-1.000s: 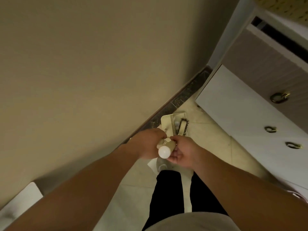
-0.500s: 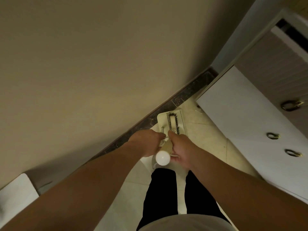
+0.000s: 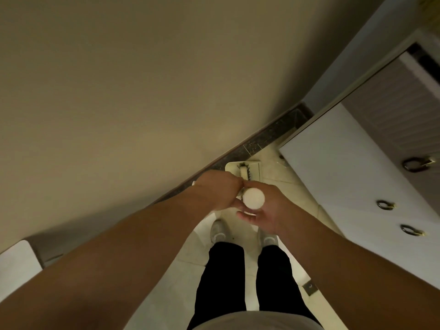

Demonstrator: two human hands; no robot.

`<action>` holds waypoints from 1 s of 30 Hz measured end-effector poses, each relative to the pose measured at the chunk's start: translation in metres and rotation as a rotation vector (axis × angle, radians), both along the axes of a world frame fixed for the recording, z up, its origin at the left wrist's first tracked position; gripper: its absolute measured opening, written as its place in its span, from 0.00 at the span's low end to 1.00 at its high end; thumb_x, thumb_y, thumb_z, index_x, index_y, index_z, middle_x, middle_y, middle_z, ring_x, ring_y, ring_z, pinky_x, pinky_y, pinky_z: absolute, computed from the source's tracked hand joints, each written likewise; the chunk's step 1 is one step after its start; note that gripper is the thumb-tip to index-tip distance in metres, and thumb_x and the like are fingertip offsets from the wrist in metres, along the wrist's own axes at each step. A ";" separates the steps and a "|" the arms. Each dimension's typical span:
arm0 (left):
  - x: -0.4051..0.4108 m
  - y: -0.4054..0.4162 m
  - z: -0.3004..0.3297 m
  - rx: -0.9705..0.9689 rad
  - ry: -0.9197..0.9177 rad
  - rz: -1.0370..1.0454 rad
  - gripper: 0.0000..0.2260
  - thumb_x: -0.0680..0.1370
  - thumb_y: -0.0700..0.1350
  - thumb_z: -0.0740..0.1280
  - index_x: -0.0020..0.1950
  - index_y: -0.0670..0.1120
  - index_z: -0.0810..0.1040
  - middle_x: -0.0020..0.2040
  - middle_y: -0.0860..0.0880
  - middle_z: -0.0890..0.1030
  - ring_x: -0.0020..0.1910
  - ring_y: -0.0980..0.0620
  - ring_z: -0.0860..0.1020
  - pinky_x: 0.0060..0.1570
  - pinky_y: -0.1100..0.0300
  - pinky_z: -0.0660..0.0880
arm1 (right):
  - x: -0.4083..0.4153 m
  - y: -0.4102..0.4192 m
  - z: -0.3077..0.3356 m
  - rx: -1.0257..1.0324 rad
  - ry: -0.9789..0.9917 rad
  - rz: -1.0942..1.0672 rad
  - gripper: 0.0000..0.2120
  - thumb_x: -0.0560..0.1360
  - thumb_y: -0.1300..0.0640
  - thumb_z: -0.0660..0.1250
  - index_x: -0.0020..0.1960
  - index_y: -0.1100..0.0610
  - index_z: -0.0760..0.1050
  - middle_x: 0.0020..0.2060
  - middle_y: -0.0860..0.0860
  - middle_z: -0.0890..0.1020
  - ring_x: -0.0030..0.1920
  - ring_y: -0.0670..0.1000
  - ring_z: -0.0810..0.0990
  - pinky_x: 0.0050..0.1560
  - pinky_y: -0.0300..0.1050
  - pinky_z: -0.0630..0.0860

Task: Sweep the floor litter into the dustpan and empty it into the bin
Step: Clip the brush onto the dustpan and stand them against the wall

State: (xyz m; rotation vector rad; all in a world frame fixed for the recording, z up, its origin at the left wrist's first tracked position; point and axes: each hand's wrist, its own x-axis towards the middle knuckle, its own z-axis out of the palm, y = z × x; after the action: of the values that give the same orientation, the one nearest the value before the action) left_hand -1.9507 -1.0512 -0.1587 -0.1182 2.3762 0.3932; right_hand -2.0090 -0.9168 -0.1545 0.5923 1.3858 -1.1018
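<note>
Cream plastic is what the dustpan (image 3: 254, 171) is made of; it stands on the pale tile floor (image 3: 281, 177) close to the dark skirting strip (image 3: 266, 141) at the foot of the beige wall (image 3: 142, 91). Inside it a small brush head (image 3: 244, 173) with dark bristles is visible, but the lower part is hidden behind the hands. From this set a long handle rises toward the camera, and its round white end cap (image 3: 253, 198) shows between the 2 hands. If it belongs to the broom or to the dustpan, I cannot tell.

The left hand (image 3: 217, 191) is curled tight around the upper part of the handle, just beside the cap, with the knuckles turned up. The right hand (image 3: 266, 210) is half open, the palm facing left and the fingers (image 3: 247, 215) loosely bent under the cap; it touches or nearly touches the cap, which of these is not clear.

Below the hands stand 2 grey shoes (image 3: 218, 231) and black trousers (image 3: 222, 282) on the tiles. At the right there is a white cabinet (image 3: 345, 175) with 3 brass ring pulls (image 3: 384, 205). At the lower left corner a white surface (image 3: 16, 265) comes into view. No litter or bin can be made out.
</note>
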 end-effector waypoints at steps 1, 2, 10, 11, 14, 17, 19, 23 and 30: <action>-0.005 -0.002 0.001 -0.018 0.045 0.003 0.19 0.78 0.62 0.67 0.61 0.50 0.76 0.52 0.49 0.82 0.52 0.44 0.81 0.47 0.53 0.73 | -0.005 -0.002 0.003 0.001 0.004 -0.048 0.06 0.80 0.56 0.66 0.45 0.54 0.79 0.30 0.55 0.79 0.47 0.58 0.81 0.61 0.58 0.76; -0.010 -0.004 0.001 -0.051 0.103 -0.024 0.20 0.77 0.63 0.66 0.61 0.51 0.75 0.54 0.50 0.82 0.54 0.45 0.81 0.52 0.52 0.72 | -0.011 -0.003 0.005 0.009 0.007 -0.085 0.08 0.81 0.58 0.63 0.45 0.54 0.79 0.25 0.54 0.76 0.43 0.57 0.80 0.61 0.58 0.76; -0.006 -0.018 0.010 -0.123 0.664 0.255 0.26 0.74 0.54 0.71 0.71 0.48 0.74 0.71 0.47 0.73 0.71 0.43 0.69 0.74 0.40 0.62 | -0.048 -0.030 0.011 -0.087 -0.038 -0.299 0.12 0.81 0.54 0.59 0.46 0.57 0.78 0.25 0.52 0.70 0.33 0.51 0.79 0.56 0.50 0.79; 0.002 -0.020 0.012 -0.148 0.707 0.340 0.26 0.74 0.54 0.71 0.71 0.47 0.74 0.72 0.46 0.73 0.71 0.42 0.69 0.71 0.42 0.65 | -0.051 -0.035 0.012 -0.096 -0.041 -0.325 0.12 0.81 0.55 0.58 0.48 0.58 0.78 0.26 0.52 0.70 0.34 0.51 0.79 0.55 0.50 0.79; 0.031 -0.028 0.017 -0.129 0.576 0.519 0.24 0.76 0.52 0.69 0.72 0.47 0.73 0.71 0.46 0.73 0.70 0.42 0.69 0.65 0.45 0.72 | -0.059 -0.052 0.016 -0.102 -0.042 -0.384 0.14 0.81 0.56 0.56 0.51 0.61 0.78 0.26 0.53 0.70 0.35 0.52 0.79 0.55 0.50 0.79; 0.058 -0.033 0.016 -0.100 0.361 0.569 0.20 0.79 0.52 0.66 0.70 0.50 0.75 0.66 0.48 0.76 0.65 0.44 0.72 0.59 0.46 0.76 | -0.064 -0.069 0.023 -0.145 -0.067 -0.426 0.15 0.82 0.54 0.55 0.55 0.61 0.77 0.25 0.52 0.71 0.35 0.51 0.79 0.54 0.48 0.79; 0.068 -0.033 0.016 -0.098 0.261 0.584 0.18 0.79 0.53 0.64 0.68 0.52 0.76 0.63 0.50 0.77 0.62 0.45 0.73 0.56 0.47 0.77 | -0.067 -0.077 0.023 -0.162 -0.073 -0.438 0.16 0.81 0.54 0.55 0.56 0.61 0.78 0.25 0.52 0.72 0.34 0.51 0.79 0.50 0.47 0.80; 0.077 -0.023 0.011 -0.073 0.186 0.622 0.17 0.79 0.54 0.64 0.67 0.52 0.76 0.59 0.49 0.77 0.60 0.44 0.74 0.56 0.47 0.78 | -0.065 -0.077 0.010 -0.112 -0.051 -0.340 0.14 0.81 0.52 0.58 0.53 0.59 0.78 0.27 0.51 0.76 0.35 0.51 0.80 0.45 0.47 0.81; 0.071 0.003 0.019 -0.035 0.133 0.623 0.18 0.80 0.55 0.64 0.68 0.52 0.76 0.62 0.46 0.77 0.61 0.43 0.75 0.59 0.47 0.76 | -0.086 -0.068 0.013 -0.095 0.059 -0.183 0.13 0.81 0.52 0.62 0.56 0.60 0.78 0.38 0.55 0.82 0.41 0.53 0.83 0.48 0.51 0.83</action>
State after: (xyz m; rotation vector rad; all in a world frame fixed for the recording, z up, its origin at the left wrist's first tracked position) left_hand -1.8802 -1.0485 -0.1400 -0.8842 2.4360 0.6633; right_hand -2.0955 -0.9843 -0.1411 0.6313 1.3417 -1.3338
